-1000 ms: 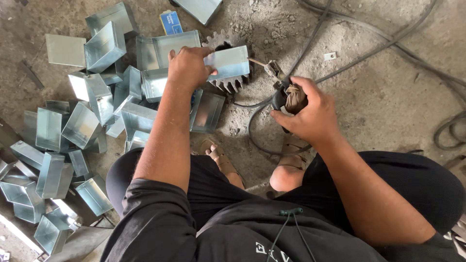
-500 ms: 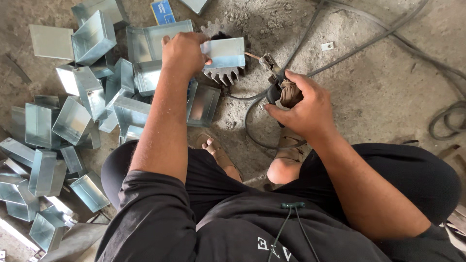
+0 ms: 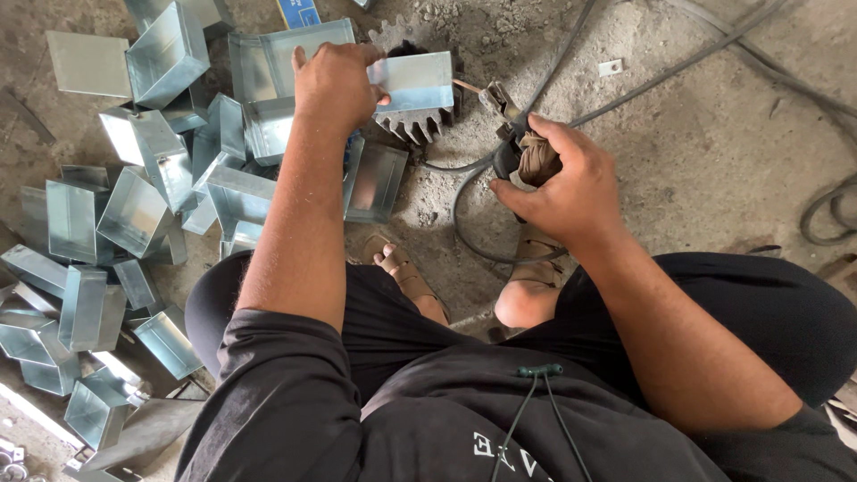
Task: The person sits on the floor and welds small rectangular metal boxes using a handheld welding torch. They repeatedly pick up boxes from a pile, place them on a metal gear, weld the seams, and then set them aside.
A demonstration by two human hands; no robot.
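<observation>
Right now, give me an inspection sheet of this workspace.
Surface: rough, dusty concrete floor.
Job's things: shiny sheet-metal piece lying on a toothed gear wheel; cloth-wrapped tool handle.
Clutter: pile of folded metal boxes to the left; blue flat item at the top edge.
Grips: left hand holds the metal piece down; right hand shut on the tool handle.
Cables: dark cables loop from the tool; more cables at right.
Surroundings: sandalled foot beside the work; nothing else seen.
</observation>
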